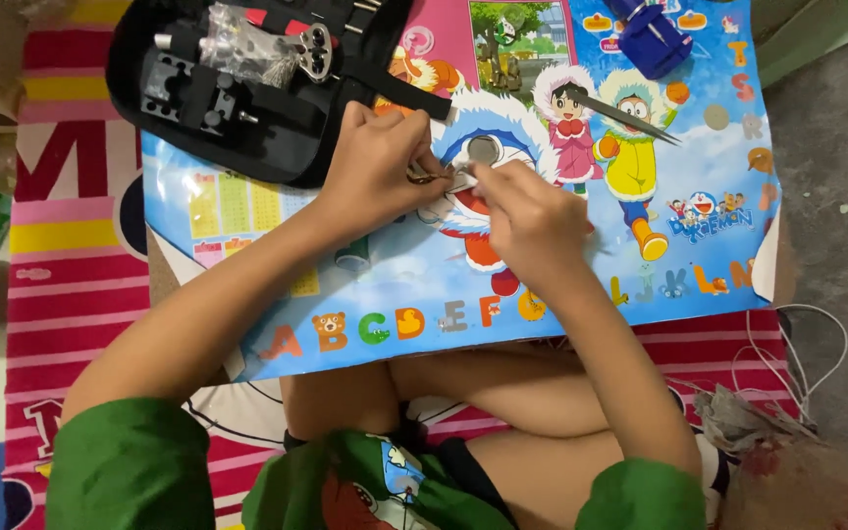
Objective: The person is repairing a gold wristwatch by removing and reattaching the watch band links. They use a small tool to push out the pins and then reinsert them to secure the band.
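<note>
The person is sitting cross-legged and working over a colourful cartoon poster [699, 245] that is lying on a small table. The left hand [375, 162] is pinching a small golden metal piece [427, 178] between the thumb and the bent fingers. The right hand [532, 216] is touching it from the other side, its fingertips pressed together on a small pale part; I cannot tell exactly what this part is. Both hands are meeting just below a round grey disc [484, 149] that is resting on the poster.

As a judgement, the work is looking in the middle: the black tool case [277, 128] is lying open at the upper left with tools still in it, tweezers [630, 120] are lying apart on the right, and a blue holder [652, 34] is standing at the top edge, so tools are out but the small piece is still in the hands.

The poster is showing cartoon children in winter coats, a row of coloured letters along its lower edge and a yellow table at the left. A clear plastic bag [238, 44] of small parts is sitting on the case. White cables [817, 344] are lying on the floor at the right.
</note>
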